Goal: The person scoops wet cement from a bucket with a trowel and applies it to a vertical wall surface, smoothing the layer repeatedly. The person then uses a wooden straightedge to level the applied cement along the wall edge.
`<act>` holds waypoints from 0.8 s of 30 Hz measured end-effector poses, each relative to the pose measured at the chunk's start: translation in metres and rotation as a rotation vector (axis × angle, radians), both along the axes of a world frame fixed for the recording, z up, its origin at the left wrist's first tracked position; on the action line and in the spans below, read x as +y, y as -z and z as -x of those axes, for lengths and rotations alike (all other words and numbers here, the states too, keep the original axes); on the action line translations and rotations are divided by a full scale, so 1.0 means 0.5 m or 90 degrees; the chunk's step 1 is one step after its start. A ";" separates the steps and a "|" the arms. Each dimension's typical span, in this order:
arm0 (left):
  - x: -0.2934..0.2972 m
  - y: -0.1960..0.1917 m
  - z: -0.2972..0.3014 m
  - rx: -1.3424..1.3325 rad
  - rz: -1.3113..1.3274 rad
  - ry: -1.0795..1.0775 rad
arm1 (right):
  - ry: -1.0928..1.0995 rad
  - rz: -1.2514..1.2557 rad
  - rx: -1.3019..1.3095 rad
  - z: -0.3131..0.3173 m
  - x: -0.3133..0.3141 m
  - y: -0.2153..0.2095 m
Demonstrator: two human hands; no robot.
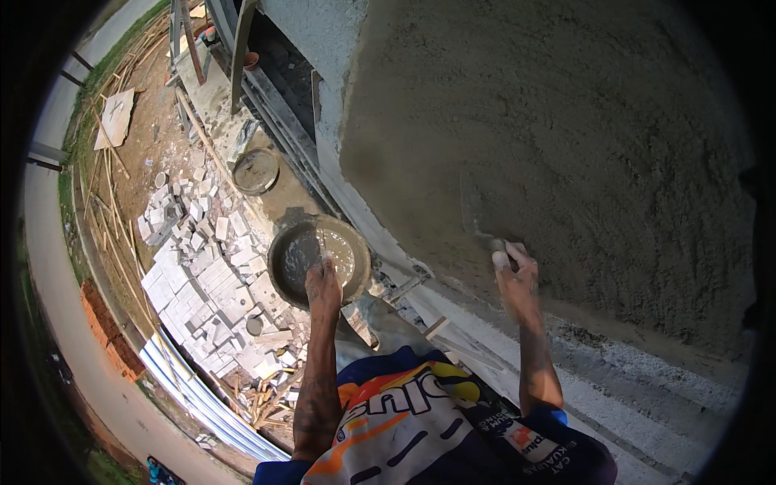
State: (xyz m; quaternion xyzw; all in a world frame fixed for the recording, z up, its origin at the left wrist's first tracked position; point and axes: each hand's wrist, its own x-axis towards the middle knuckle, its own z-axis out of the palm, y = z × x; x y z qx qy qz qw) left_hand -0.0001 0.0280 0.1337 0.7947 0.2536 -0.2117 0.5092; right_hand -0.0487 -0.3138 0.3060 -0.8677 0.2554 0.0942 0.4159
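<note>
1. Curling closed, the right hand (517,279) grips a flat tool (486,240) against the grey wall (558,153), right.
2. The left hand (325,288) is over the round bucket (364,272), left; I cannot tell its grip.
3. Big white letters (394,402) show on the shirt (388,444), near.
4. Pale tiles (179,283) lie farther left.

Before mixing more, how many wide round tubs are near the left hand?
2: a large tub below the left hand, and a smaller tub farther ahead. Others may be hidden.

Going off the bucket (362,257), the smaller tub (258,192) is at 11 o'clock, rubble (194,279) at 9, wall (558,153) around 2.
</note>
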 end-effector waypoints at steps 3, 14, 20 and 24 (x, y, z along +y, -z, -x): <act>-0.001 -0.014 -0.002 -0.052 -0.002 -0.005 | -0.146 0.152 -0.109 -0.005 0.052 -0.049; -0.011 -0.086 0.011 -0.111 0.075 0.000 | -0.631 0.380 0.088 -0.096 0.350 0.399; 0.014 -0.036 0.012 0.001 0.138 -0.155 | -0.512 0.092 -0.012 -0.078 0.236 0.334; 0.041 0.000 0.015 -0.042 0.164 -0.178 | -0.440 -0.054 0.027 -0.066 0.164 0.216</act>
